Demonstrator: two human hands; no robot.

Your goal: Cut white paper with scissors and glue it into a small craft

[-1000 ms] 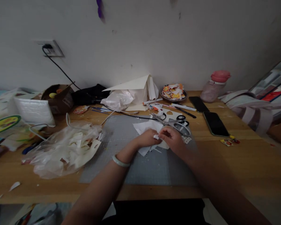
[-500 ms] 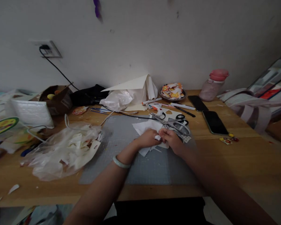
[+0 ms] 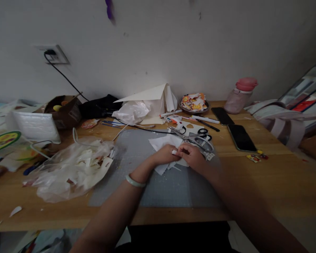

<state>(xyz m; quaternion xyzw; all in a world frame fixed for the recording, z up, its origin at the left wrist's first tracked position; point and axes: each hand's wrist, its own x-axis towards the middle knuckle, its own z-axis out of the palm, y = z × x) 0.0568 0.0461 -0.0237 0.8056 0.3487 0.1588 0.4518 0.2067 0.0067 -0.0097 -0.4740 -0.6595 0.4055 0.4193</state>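
Centrally, left hand (image 3: 165, 155) and right hand (image 3: 192, 155) pinch a small white paper scrap (image 3: 175, 152) together over the grey cutting mat (image 3: 160, 182), scissors (image 3: 197, 138) just beyond, mat's near half open, probably no legible writing.

- Table (image 3: 279, 182): wood, smooth, matt.
- Cutting mat (image 3: 158, 182): grey, matt.
- Scissors (image 3: 197, 140): shiny metal blades.
- Bag (image 3: 68, 168): clear glossy plastic.
- Phones (image 3: 241, 137): glossy black.

Both forearms reach in from 6 o'clock and converge toward 12. The left hand (image 3: 165, 155) and right hand (image 3: 192, 156) meet fingertip to fingertip, curled knuckles up, each grip pinched closed. A pale bangle rings the left wrist.
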